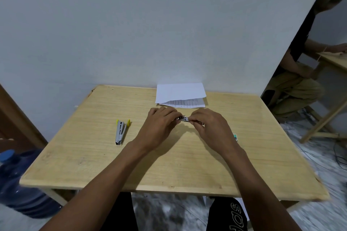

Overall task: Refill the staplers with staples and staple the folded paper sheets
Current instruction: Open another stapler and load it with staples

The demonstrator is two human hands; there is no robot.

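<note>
My left hand (159, 124) and my right hand (210, 125) meet at the middle of the wooden table (169, 167), both gripping a small metal stapler (183, 118) held just above the surface. Most of that stapler is hidden by my fingers. A second stapler (121, 131) with yellow ends lies swung open on the table to the left, apart from my hands. Folded paper sheets (180, 95) rest at the far edge against the wall. A small staple box (234, 136) peeks out from behind my right wrist.
A blue water jug (16, 184) stands on the floor at the left front corner. A white partition rises on the right; beyond it another person sits at a second wooden table (334, 60). Cables lie on the floor at the right.
</note>
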